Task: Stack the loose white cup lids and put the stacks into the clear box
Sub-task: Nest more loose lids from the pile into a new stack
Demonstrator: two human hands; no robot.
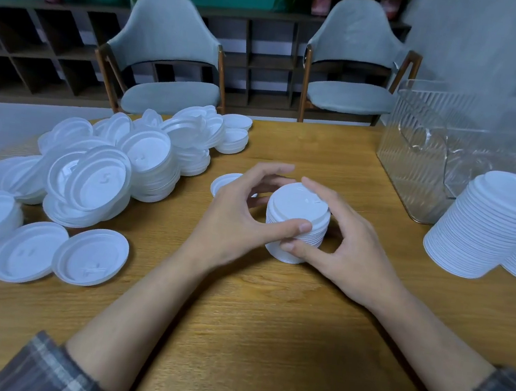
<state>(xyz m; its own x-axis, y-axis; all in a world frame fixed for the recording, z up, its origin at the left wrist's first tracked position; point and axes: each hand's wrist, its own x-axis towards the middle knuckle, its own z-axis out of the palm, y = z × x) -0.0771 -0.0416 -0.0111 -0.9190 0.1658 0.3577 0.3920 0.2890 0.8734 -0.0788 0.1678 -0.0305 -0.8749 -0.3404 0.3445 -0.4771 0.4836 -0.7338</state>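
**Item 1, hazard: small stack (297, 213).** You are squeezing it from 2 sides only. The upper lids are sitting slightly off-line from the lower ones, so uneven pressure on lifting could, in my judgement, be shearing or toppling it. The plastic looks thin and slick, and a hard pinch may be popping lids out.

**Item 2, hazard: clear box (417, 170), far right.** Its wall is standing high, so a stack carried low could be catching the rim. The 2 tall stacks (488, 232) are standing just near of it, touching or almost touching its wall, where a passing forearm could be knocking them.

**Item 3, hands.**
- Your left hand (240, 216) is grasping the small stack, with the thumb pressing its near side and the fingers arching over the far side.
- Your right hand (346, 239) is grasping it too, with the index finger on the top rim and the thumb low on the near side.

**Item 4, location.**
- The small stack is sitting on the table (247, 341) at centre, between both hands.
- The loose lids (105, 172) are lying heaped well to the left.
- 1 single lid (224, 180) is lying just beyond your left hand.
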